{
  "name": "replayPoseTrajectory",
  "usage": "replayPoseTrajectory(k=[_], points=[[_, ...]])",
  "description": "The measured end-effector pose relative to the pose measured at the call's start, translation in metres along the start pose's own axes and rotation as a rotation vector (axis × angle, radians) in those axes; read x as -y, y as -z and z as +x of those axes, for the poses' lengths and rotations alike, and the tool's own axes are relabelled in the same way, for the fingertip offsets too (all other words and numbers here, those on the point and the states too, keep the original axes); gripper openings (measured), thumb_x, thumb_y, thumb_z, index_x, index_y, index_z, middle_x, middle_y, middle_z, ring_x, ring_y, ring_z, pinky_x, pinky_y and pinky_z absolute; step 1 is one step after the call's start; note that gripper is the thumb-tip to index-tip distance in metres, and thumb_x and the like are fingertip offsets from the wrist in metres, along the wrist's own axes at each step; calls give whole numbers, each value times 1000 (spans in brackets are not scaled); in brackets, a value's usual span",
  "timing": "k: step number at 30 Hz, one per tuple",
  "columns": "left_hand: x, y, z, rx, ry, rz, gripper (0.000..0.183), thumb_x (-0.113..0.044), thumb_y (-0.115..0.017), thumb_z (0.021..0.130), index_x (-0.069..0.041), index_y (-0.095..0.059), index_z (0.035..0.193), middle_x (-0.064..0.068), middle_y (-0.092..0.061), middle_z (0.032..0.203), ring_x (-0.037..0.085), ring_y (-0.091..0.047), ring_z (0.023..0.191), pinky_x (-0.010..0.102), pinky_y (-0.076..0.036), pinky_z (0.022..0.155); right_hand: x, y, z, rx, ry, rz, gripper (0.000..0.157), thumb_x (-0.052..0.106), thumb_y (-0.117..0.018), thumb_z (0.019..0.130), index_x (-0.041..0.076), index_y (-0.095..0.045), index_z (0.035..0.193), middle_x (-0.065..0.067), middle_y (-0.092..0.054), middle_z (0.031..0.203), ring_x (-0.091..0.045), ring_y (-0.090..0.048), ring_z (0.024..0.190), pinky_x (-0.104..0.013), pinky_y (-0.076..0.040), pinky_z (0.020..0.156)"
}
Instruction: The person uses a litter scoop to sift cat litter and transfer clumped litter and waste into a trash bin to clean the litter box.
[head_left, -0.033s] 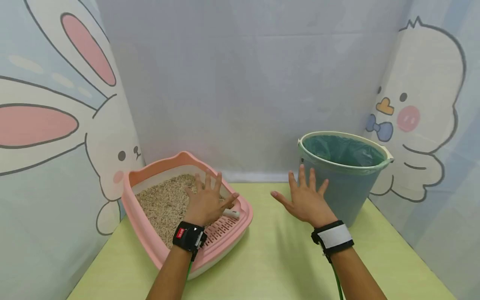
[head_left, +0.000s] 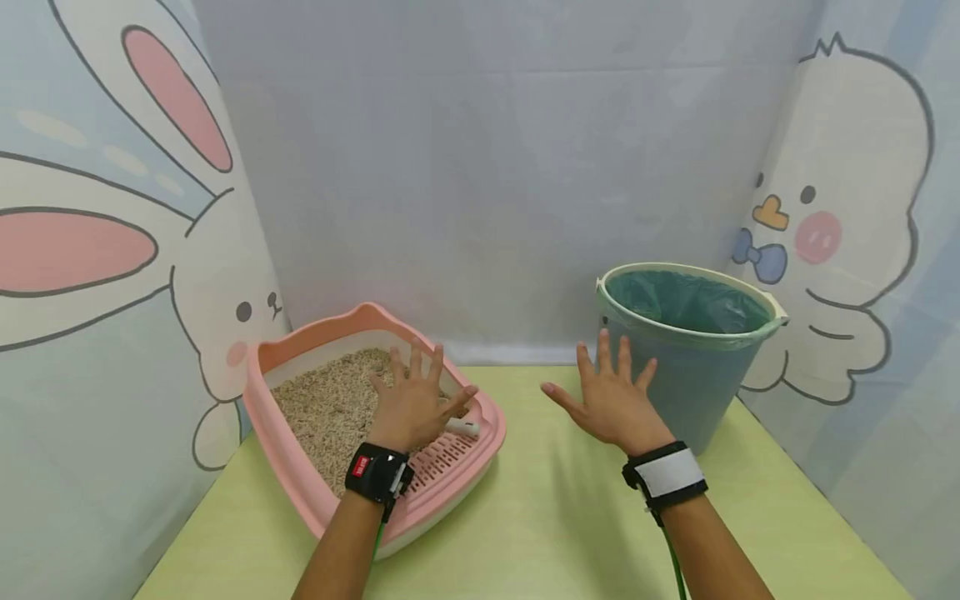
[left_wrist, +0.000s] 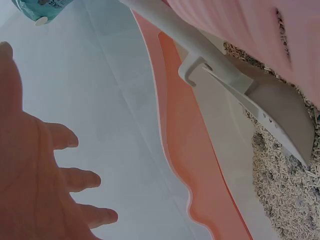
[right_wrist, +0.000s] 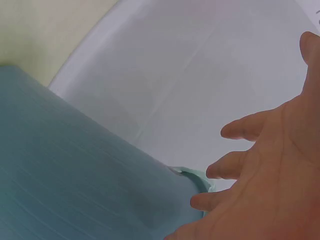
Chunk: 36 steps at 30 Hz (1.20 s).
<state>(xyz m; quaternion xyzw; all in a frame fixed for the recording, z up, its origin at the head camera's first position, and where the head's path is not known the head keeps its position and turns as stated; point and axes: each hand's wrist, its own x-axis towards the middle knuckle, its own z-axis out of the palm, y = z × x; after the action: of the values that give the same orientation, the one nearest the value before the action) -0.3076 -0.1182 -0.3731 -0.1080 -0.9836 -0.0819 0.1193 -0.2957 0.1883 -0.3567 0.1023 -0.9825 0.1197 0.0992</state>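
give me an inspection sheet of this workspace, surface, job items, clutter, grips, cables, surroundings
Surface: pale yellow-green tabletop, tray and bin standing on it
Litter tray: pink-rimmed, holding grainy litter
Scoop: lies in the tray, blade at the litter
Bin: blue, upright, fitted with a green liner
Clutter: nothing seen
Left grip: fingers spread, above the tray, holding nothing
Right grip: fingers spread, near the bin, holding nothing
Cables: green left cable and green right cable, one along each forearm
Surroundings: grey-white backdrop; cartoon rabbit at left, cartoon chick at right
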Motion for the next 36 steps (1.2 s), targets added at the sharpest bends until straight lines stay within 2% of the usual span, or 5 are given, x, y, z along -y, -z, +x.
replayPoseTrajectory(k=[8, 13, 22, 30, 36], points=[[3, 1, 2, -5, 14, -16, 98, -86, -31, 97, -24, -11, 170, 23, -11, 176, 60, -3, 158, 87, -15, 114, 5, -5, 6, 11, 13, 8, 104, 78, -40, 100, 0, -22, 166, -34, 3, 172, -61, 9, 157, -89, 8, 110], [0, 9, 2, 34, 18, -25, 97, -85, -30, 97, -24, -11, 170, 24, -9, 175, 59, -2, 159, 87, -12, 115, 11, -2, 9, 17, 12, 6, 103, 79, -39, 100, 0, -24, 165, -33, 3, 173, -60, 10, 158, -89, 8, 111], [-3, 24, -12, 40, 35, 1, 100, -87, -26, 96, -23, -7, 170, 19, -7, 177, 57, -4, 160, 83, -15, 118, 15, 6, -4, -5, 16, 7, 100, 74, -44, 102, -1, -25, 165, -33, 1, 173, -61, 7, 158, -89, 5, 111], [-15, 38, -27, 21, -38, -22, 96, -82, -35, 99, -21, -13, 170, 20, -13, 176, 56, -10, 159, 81, -16, 119, 5, 11, -14, -44, 42, -5, 86, 55, -57, 104, -5, -32, 161, -38, -6, 170, -63, -1, 157, -91, -2, 110], [-23, 59, -56, -57, -193, -78, 85, -65, -54, 103, -14, -30, 166, 22, -32, 170, 51, -31, 156, 71, -29, 121, -7, 11, -18, -44, 25, -14, 81, 48, -61, 104, -6, -36, 159, -40, -10, 169, -66, -3, 155, -92, -4, 109]])
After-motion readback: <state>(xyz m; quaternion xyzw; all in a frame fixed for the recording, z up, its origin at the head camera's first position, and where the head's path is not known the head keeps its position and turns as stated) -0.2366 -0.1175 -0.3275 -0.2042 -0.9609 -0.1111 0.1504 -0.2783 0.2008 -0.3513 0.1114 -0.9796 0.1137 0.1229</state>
